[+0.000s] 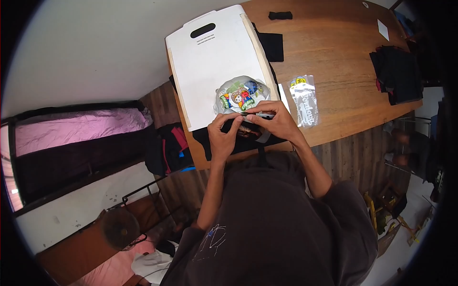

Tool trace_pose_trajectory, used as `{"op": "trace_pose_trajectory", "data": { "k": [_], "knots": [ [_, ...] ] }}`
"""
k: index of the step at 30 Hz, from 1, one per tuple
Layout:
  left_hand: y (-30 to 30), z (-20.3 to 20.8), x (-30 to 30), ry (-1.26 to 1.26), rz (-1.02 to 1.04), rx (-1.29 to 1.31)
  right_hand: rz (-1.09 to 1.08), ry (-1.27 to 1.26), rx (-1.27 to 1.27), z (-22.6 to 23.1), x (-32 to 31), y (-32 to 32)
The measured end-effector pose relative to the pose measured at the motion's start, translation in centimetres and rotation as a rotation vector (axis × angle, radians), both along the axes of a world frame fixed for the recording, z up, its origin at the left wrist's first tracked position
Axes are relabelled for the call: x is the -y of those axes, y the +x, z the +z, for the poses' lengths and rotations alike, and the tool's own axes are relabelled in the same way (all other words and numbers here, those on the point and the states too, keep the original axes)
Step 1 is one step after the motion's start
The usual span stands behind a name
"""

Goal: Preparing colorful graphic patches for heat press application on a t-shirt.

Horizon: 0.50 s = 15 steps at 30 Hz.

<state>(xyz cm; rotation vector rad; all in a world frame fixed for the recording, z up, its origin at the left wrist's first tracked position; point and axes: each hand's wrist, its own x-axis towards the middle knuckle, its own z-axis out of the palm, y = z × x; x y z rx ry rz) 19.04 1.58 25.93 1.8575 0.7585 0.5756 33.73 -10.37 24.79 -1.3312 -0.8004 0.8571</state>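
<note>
My left hand (223, 136) and my right hand (277, 125) meet close together over the near edge of a white board (205, 66) with an oval hand slot. Both are closed, fingertips pinched. A thin dark and silvery strip (264, 115) runs between the fingertips and lies in my right hand; its kind is not clear. What the left fingertips hold is hidden. Just beyond them, a clear plastic bag (242, 95) with colourful cartoon-like prints rests on the board. Below my hands lies black cloth (229, 146), with a dark printed piece (250, 131) partly covered by my right hand.
The wooden table (334, 52) extends right, carrying a clear printed film (304, 101), a folded black cloth (280, 15), a white card (383, 30) and a stack of dark garments (396, 74). Dark garments (167, 150) hang at the table's left. A fan (120, 229) stands lower left.
</note>
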Motion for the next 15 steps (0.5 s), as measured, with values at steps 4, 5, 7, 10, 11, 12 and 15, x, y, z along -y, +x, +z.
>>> {"op": "trace_pose_trajectory", "data": {
  "k": [4, 5, 7, 10, 11, 12, 15],
  "knots": [
    [-0.18, -0.04, -0.05, -0.004, -0.004, -0.028, -0.010, -0.004, -0.001, 0.05, -0.07, -0.05],
    [-0.17, -0.10, -0.06, -0.004, -0.005, -0.029, 0.008, -0.034, -0.017, 0.11, 0.02, 0.02],
    [-0.11, -0.19, -0.10, -0.003, -0.016, -0.003, 0.026, -0.064, -0.034, 0.13, 0.07, 0.05],
    [-0.26, -0.55, -0.26, 0.006, -0.026, 0.006, 0.030, -0.061, -0.019, 0.17, -0.01, 0.05],
    [-0.24, -0.54, -0.26, 0.006, -0.026, 0.005, 0.031, -0.051, -0.019, 0.26, -0.07, 0.07],
    [-0.21, -0.52, -0.24, 0.007, -0.026, 0.002, 0.033, -0.040, -0.019, 0.30, -0.11, 0.09],
    [0.03, -0.36, -0.11, 0.002, -0.033, -0.008, 0.023, -0.021, -0.026, -0.15, -0.09, 0.21]
  ]
}}
